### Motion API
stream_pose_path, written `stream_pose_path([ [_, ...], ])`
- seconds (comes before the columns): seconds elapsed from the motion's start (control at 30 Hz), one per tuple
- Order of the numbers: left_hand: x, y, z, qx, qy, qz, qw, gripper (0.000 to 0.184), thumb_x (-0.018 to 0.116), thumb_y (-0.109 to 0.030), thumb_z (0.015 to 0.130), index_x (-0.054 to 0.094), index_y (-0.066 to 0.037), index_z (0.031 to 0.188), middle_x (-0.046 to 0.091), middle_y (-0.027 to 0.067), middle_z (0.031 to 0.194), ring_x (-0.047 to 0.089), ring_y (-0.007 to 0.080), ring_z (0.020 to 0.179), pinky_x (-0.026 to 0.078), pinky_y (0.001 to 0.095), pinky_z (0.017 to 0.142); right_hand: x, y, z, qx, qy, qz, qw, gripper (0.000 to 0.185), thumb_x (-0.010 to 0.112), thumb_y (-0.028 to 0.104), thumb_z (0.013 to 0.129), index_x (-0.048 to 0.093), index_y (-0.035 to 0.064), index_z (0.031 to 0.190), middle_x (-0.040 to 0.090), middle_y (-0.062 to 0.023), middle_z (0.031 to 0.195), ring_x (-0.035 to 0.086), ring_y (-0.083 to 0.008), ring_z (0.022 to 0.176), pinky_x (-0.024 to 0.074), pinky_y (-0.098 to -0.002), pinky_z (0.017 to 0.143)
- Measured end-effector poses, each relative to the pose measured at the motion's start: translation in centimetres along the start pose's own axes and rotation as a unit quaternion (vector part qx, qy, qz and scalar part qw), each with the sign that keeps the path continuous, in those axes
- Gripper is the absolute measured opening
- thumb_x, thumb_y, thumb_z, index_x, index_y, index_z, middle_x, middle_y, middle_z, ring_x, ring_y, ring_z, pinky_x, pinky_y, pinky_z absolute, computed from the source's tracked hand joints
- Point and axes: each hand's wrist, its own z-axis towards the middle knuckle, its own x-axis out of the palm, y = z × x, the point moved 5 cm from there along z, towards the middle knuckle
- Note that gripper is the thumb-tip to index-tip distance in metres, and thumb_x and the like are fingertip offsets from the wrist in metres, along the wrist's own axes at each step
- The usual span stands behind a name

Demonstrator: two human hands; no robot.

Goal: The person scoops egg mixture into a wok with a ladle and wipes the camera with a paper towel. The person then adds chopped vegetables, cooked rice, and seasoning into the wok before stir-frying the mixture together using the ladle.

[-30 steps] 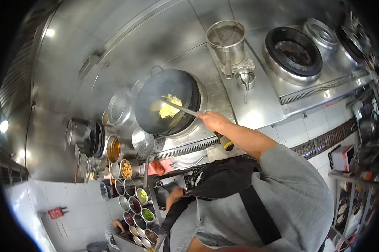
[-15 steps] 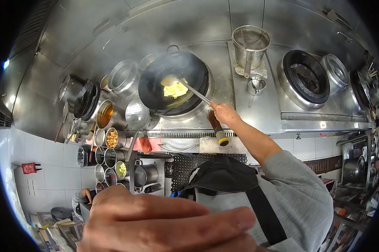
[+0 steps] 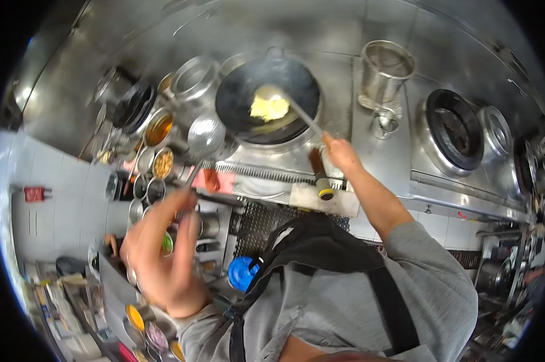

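My right hand (image 3: 343,155) is wrapped round the handle of a wok ladle (image 3: 305,116). The ladle's bowl reaches into a dark wok (image 3: 231,99) on the stove, touching the yellow scrambled egg (image 3: 269,109). In the lower left, my left hand (image 3: 166,259) is raised, blurred by motion, with its fingers apart and nothing visible in them. It is nearest the small metal containers below the stove edge and hides some of them. A perforated skimmer (image 3: 206,136) rests left of the wok, its handle pointing down toward that hand.
A brush (image 3: 319,175) lies on the stove's front edge. To the right stand a tall strainer pot (image 3: 387,69) and a second wok (image 3: 455,130). A pot of amber liquid (image 3: 159,130) is on the left, above a container of tan pieces (image 3: 163,163). Another person (image 3: 106,246) is at lower left.
My left hand has moved from close to the camera down and left, its fingers now pointing up. My right hand still grips the ladle in the egg. The view has shifted slightly.
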Motion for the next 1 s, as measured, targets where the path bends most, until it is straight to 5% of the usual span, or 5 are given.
stream_pose_path([
  [0.2, 22.6, 40.5, -36.0, -0.556, 0.168, -0.536, 0.613, 0.03, 0.062, -0.029, 0.084, 0.066, -0.003, 0.099, 0.068, 0.0134, 0.081, 0.066, 0.0257, 0.071, 0.048, 0.0349, 0.055, 3.0, -1.8, -1.8, -0.095, -0.13, 0.005, 0.987, 0.057, 0.058, 0.017, 0.086, 0.042, 0.0102, 0.14, 0.066, -0.022, 0.091, 0.065, -0.0384, 0.072, 0.0526, -0.0463, 0.066],
  [0.3, 18.5, 32.9, -54.7, -0.321, 0.304, -0.116, 0.889, 0.025, 0.065, -0.027, 0.078, 0.068, -0.005, 0.089, 0.068, 0.0122, 0.079, 0.064, 0.0272, 0.072, 0.052, 0.0446, 0.066, 2.6, -2.7, 0.6, 0.113, 0.103, 0.307, 0.939, 0.057, 0.059, 0.02, 0.086, 0.043, 0.0107, 0.14, 0.064, -0.0158, 0.08, 0.06, -0.0245, 0.051, 0.0487, -0.0369, 0.048],
  [0.5, 25.4, 39.6, -59.9, -0.701, 0.4, -0.017, 0.59, 0.028, 0.062, -0.031, 0.08, 0.069, -0.006, 0.09, 0.069, 0.0117, 0.082, 0.066, 0.0243, 0.076, 0.053, 0.041, 0.068, 2.3, -0.1, 7.0, -0.251, -0.23, -0.078, 0.937, 0.055, 0.058, 0.017, 0.087, 0.044, 0.0104, 0.139, 0.061, -0.0117, 0.072, 0.054, -0.0163, 0.046, 0.0446, -0.0307, 0.043],
  [0.7, 34.1, 43.0, -42.3, -0.486, 0.305, 0.086, 0.815, 0.059, 0.062, -0.029, 0.071, 0.056, -0.001, 0.122, 0.067, 0.0231, 0.103, 0.066, 0.0349, 0.093, 0.053, 0.041, 0.082, 2.7, -0.7, 3.4, 0.013, 0.022, 0.071, 0.997, 0.052, 0.054, 0.013, 0.086, 0.045, 0.0044, 0.137, 0.066, -0.0214, 0.099, 0.064, -0.0429, 0.086, 0.0519, -0.0455, 0.075],
  [1.0, 51.0, 42.3, -32.6, -0.538, 0.415, -0.137, 0.721, 0.064, 0.054, -0.037, 0.081, 0.048, 0.002, 0.132, 0.067, 0.0257, 0.093, 0.069, 0.0306, 0.073, 0.055, 0.0407, 0.069, 2.4, 4.7, 2.7, -0.08, -0.04, -0.183, 0.979, 0.053, 0.057, 0.012, 0.084, 0.044, 0.0063, 0.136, 0.064, -0.0249, 0.099, 0.061, -0.0451, 0.089, 0.0499, -0.051, 0.081],
])
